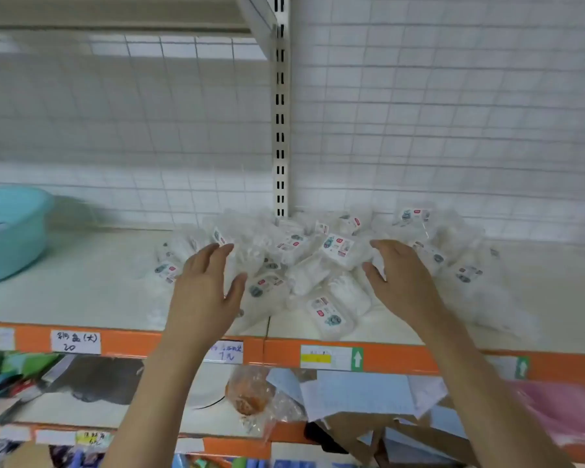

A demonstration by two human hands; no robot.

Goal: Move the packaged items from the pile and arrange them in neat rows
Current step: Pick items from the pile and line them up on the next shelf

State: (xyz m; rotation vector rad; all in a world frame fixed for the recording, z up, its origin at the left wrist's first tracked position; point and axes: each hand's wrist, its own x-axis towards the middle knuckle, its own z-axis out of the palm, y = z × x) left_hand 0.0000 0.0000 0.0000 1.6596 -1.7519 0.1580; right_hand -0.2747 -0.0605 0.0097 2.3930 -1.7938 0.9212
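A loose pile of several clear plastic packets (pixel 321 261) with white contents and small printed labels lies on the cream shelf (pixel 81 282), around the foot of the upright post. My left hand (pixel 206 285) hovers over the pile's left part, fingers straight and spread, holding nothing. My right hand (pixel 399 275) reaches over the pile's right part, fingers slightly bent, thumb near a packet; no packet is clearly gripped. One labelled packet (pixel 330 315) lies closest to the shelf's front edge.
A turquoise plastic basin (pixel 11 231) stands at the shelf's far left. A wire grid backs the shelf, and a slotted post (pixel 280 130) divides it. The orange front rail (pixel 277 352) carries price tags. Lower shelves hold mixed goods, paper and cardboard.
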